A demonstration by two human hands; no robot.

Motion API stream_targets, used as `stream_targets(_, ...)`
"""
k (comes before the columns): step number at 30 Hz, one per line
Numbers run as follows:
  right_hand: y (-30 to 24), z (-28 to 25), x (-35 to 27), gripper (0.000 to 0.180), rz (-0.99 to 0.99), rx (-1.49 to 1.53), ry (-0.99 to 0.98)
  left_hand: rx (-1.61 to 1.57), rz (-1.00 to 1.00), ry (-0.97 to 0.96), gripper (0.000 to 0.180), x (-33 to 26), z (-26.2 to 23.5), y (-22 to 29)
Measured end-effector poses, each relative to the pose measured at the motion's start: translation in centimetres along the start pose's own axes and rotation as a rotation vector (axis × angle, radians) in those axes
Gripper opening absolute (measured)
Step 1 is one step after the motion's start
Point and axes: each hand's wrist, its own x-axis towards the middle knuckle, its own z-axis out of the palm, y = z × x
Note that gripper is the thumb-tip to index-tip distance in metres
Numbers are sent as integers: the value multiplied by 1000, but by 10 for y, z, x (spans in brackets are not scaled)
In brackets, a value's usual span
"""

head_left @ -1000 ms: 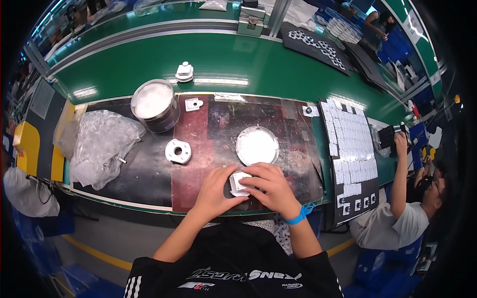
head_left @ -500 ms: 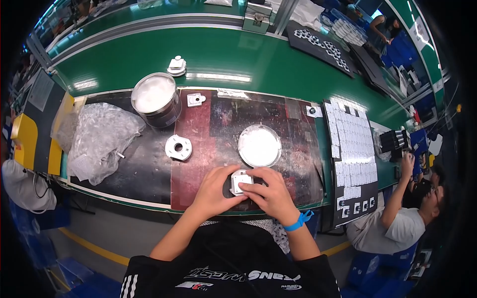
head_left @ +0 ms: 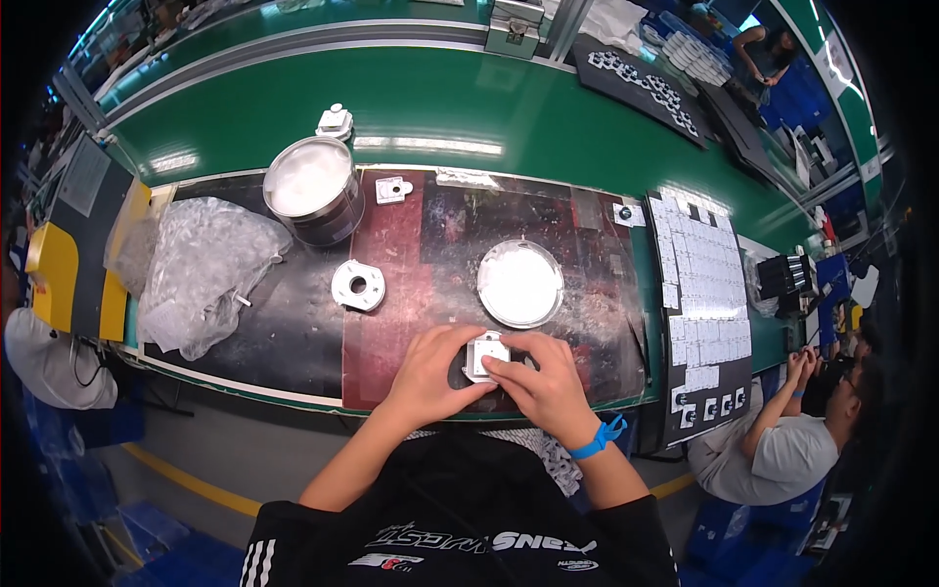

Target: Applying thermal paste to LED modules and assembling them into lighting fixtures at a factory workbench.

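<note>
A small white square part (head_left: 485, 354), apparently plastic, sits between my two hands near the front edge of the bench. My left hand (head_left: 437, 373) is closed on its left side, thumb at the near edge. From the right, my right hand (head_left: 544, 381) grips the same part, with the thumb on its top face and the index finger at its far edge. Just beyond my hands lies a round shallow dish (head_left: 520, 284) of white material. A white ring-shaped part (head_left: 358, 286) with a dark central hole rests to the left.
Farther left stand a metal tin (head_left: 311, 189) of white material and a clear plastic bag (head_left: 208, 274). Small white parts (head_left: 393, 190) lie beyond. On the right, a dark board (head_left: 700, 318) carries rows of white pieces; a co-worker (head_left: 781, 430) sits past it.
My hands keep their hold on the white part with barely any shift. The whole view has moved slightly. On the right, the co-worker's raised arm has come down.
</note>
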Motion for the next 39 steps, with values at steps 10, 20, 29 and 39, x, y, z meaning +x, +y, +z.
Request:
stream_targets(10, -13, -2, -4, 44, -46, -192, -36, 37, 128, 25, 60, 0, 3, -5)
stream_targets(20, -8, 9, -9, 47, -23, -144, 29, 15, -3, 32, 74, -3, 7, -4)
stream_targets(29, -17, -1, 1, 50, -56, -295, -74, 32, 20, 21, 73, -3, 5, -5)
stream_targets(39, -10, 0, -3, 47, -30, -150, -10, 64, 28, 19, 73, -2, 6, -7)
